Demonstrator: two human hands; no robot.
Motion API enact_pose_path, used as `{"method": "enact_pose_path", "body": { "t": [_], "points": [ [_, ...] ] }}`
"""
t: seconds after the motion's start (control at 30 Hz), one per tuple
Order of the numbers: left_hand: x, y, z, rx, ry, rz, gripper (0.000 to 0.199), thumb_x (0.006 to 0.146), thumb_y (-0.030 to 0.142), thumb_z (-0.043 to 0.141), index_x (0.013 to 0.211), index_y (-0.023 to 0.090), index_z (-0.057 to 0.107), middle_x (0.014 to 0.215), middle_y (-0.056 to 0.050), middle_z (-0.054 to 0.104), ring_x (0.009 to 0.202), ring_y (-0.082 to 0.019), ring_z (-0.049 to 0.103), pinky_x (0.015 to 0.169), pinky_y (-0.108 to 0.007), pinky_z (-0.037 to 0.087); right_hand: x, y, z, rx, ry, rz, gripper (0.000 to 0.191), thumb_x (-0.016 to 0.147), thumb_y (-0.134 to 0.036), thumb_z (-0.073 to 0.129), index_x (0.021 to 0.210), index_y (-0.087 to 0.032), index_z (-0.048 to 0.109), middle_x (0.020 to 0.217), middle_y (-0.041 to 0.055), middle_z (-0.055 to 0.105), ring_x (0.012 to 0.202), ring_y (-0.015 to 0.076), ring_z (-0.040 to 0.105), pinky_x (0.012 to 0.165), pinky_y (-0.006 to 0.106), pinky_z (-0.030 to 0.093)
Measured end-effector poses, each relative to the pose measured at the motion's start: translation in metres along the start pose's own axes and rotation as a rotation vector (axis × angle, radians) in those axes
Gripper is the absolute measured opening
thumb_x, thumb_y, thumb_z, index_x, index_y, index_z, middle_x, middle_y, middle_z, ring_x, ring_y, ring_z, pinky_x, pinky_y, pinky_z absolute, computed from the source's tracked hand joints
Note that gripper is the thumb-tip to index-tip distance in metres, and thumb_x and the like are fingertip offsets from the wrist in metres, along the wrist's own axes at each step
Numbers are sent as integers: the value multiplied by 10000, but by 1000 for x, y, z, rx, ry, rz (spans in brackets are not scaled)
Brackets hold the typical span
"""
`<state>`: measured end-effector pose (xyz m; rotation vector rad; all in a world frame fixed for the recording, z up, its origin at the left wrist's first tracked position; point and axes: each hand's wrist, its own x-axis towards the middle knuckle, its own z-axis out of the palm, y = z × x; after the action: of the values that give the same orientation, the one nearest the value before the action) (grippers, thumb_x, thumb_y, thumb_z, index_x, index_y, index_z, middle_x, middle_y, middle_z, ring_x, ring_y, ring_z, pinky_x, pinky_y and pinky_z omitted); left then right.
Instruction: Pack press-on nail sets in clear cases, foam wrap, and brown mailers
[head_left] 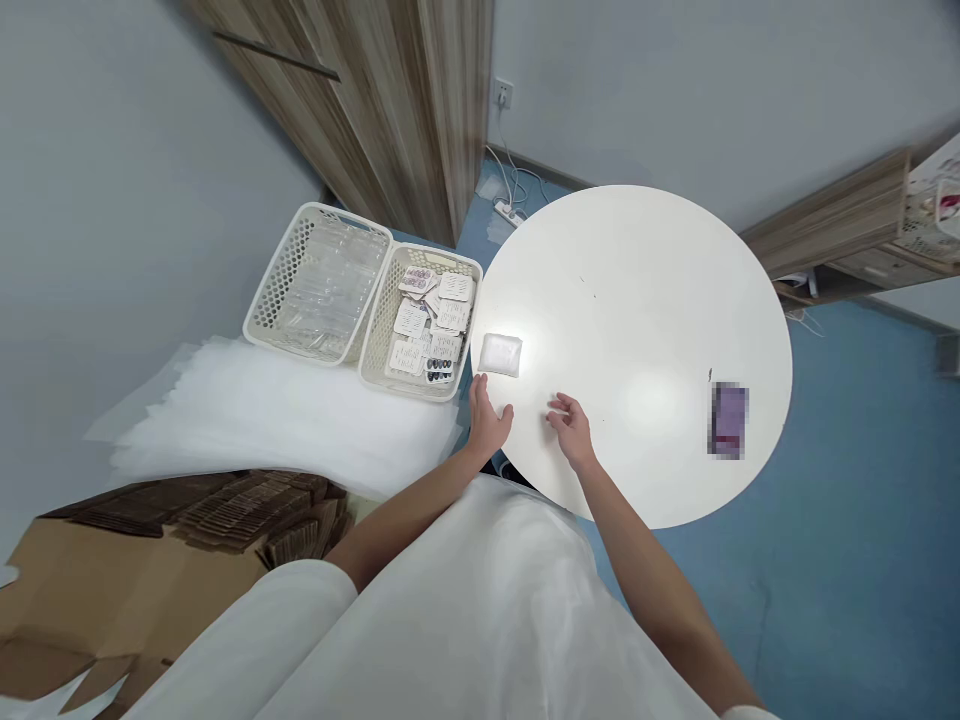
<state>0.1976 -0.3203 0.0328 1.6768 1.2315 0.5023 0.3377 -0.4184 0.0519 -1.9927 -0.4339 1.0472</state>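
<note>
A small white wrapped packet (501, 355) lies near the left edge of the round white table (637, 290). Just below it is my left hand (489, 420), fingers apart and holding nothing, close to the table's edge. My right hand (571, 430) hovers over the table to the right of the packet, its fingers slightly curled and apart, with nothing in them. Left of the table, a white basket (371, 345) holds several printed cards (410, 318), some with dark oval pieces. Beside it, another basket (259, 290) contains clear plastic pieces (330, 280).
A blurred purple object (729, 420) lies at the table's right side. White foam sheets (285, 410) are stacked below the baskets, with brown cardboard (135, 590) at the lower left. A wooden cabinet (420, 100) stands behind; a power strip (510, 213) is on the floor.
</note>
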Motion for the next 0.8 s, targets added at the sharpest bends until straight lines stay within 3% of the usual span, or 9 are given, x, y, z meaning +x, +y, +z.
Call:
{"method": "enact_pose_path", "body": {
  "t": [0.17,0.3,0.4,0.5,0.67,0.8],
  "points": [
    [-13,-4,3,-14,-33,7,632,741,181,516,1300,179,223,1328,-146,275,1265,-245,253,1023,-434,273,-25,26,-18,112,60,76,417,694,-359,547,1064,-168,528,964,74,594,747,142,564,777,359,457],
    [-18,-1,5,-65,-45,-59,545,747,204,513,1252,194,309,1260,-132,368,1119,-210,434,895,-386,409,-36,32,-28,94,21,80,354,689,-350,543,991,-168,565,923,70,608,737,143,563,764,339,456],
    [-24,4,7,-120,-96,-123,447,761,232,503,1191,190,388,1118,-104,502,886,-155,552,750,-326,470,-38,31,-34,65,-44,42,348,685,-367,540,969,-169,571,874,60,616,701,140,565,749,333,458],
    [-37,8,8,-148,-135,-154,348,765,248,500,1104,178,471,968,-67,581,748,-122,567,695,-290,473,-34,28,-39,45,-130,-11,358,691,-384,527,968,-161,565,766,32,610,662,136,561,724,322,459],
    [-79,6,1,-155,-64,-238,287,760,296,516,1019,175,534,925,-56,604,753,-126,578,710,-279,474,-23,21,-38,-2,-324,-68,384,681,-423,546,958,-158,569,611,-19,541,592,129,533,637,301,461],
    [-115,-2,-13,-152,18,-336,283,757,326,521,998,181,548,930,-61,613,783,-139,583,709,-280,481,-18,12,-22,-33,-452,-119,398,686,-446,556,967,-165,563,643,-20,529,621,122,519,657,295,454]
  ]
}}
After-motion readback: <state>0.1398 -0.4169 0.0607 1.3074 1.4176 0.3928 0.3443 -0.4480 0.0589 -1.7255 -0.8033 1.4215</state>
